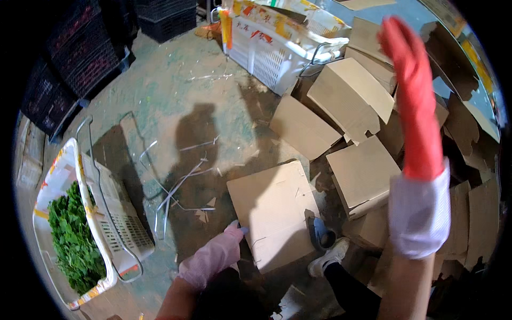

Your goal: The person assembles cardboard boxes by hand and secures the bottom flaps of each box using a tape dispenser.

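A flat tan cardboard box (274, 208) lies on the floor in front of me, partly in shadow. My left hand (228, 239), in a pale pinkish glove, grips its left edge; most of the fingers are hidden. High on the right, my right hand (409, 90) is raised in a red glove with a white cuff, fingers stretched out and slightly blurred. Nothing shows in it. Against the box's right edge stands a blue-grey tape dispenser (320, 233), close to my white shoe (328, 257).
Several cardboard boxes (368, 170) are heaped on the right. A white basket (266, 53) stands behind them; another white basket (114, 224) at left holds leafy greens (74, 240). Loose white straps (176, 189) litter the floor. Dark crates (80, 45) are stacked far left.
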Tool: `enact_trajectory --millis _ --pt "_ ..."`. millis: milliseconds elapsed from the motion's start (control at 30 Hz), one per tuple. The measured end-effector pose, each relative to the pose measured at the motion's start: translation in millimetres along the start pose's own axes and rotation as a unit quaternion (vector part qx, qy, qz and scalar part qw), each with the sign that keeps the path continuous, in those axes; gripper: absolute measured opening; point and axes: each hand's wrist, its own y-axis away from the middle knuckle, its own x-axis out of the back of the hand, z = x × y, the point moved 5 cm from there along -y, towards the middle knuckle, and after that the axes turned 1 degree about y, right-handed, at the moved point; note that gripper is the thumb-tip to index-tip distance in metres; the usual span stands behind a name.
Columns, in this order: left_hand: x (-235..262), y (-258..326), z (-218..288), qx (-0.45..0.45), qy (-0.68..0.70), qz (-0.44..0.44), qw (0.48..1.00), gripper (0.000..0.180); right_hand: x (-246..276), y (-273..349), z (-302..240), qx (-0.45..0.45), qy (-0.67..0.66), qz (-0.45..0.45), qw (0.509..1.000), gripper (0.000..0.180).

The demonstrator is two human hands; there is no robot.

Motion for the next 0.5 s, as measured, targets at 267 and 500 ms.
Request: enact_trajectory --millis 267,500 --pt "-21.0 -17.6 10.8 0.095 -0.163 0.048 0.981 0.065 -37.2 458.1 109.0 -0.47 0.326 -0.572 0.588 0.048" --pt "-28.4 -28.4 -11.9 0.113 -0.185 0.034 0.976 0.043 -22.3 560.8 112.8 -0.598 0.355 -0.339 0.633 0.053"
